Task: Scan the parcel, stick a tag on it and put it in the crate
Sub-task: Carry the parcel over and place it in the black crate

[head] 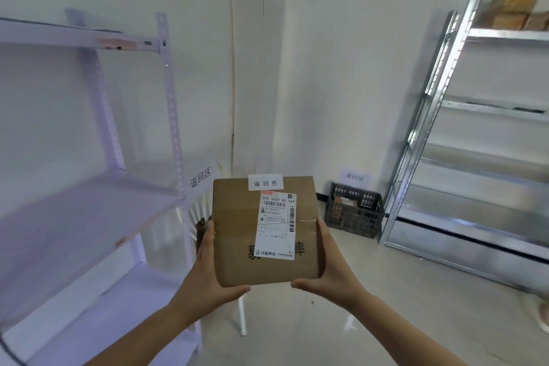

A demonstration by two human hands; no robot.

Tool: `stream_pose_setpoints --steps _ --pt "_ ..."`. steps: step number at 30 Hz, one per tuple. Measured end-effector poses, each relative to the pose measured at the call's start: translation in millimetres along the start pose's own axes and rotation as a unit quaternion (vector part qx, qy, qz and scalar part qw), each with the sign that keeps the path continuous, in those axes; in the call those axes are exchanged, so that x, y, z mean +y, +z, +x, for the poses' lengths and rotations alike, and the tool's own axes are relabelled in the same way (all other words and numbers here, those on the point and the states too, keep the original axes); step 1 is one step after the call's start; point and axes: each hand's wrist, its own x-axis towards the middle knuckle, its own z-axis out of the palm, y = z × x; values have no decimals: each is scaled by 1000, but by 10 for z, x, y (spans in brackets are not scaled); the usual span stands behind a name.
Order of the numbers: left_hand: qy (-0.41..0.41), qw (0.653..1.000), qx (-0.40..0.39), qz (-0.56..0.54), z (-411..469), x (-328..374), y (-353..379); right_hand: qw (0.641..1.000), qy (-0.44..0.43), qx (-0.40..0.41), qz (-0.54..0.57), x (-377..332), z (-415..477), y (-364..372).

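The person holds a box out in front, up in the air, with both hands. The left hand presses on the left side of the box, with its thumb under the near edge. The right hand presses on the right side in the same way. The fingers of both hands are wrapped around the box, so both are gripping it.

The box is brown cardboard, and it looks stiff and dry, not slippery. It is small enough for two hands, so it is probably light, but one cannot tell for sure. Holding it by the two sides, as now, looks like a good way to carry it. A white label with bar codes is stuck on the top face. A small white tag sits on the far edge, so the tag step looks done.

Farther off, on the floor by the wall, stands a dark crate. It already has some things in it. It is well apart from the box. A white shelf stands to the left and a metal shelf to the right. The box probably goes in the crate next.
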Motion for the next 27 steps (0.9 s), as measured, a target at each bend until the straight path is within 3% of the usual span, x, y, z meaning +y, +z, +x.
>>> stream_pose_setpoints --steps 16,27 --pt "-23 999 -18 32 685 195 972 998 48 -1 36 1050 123 -627" --pt "-69 997 26 32 1897 -246 1433 998 24 -50 24 1926 1458 -813"
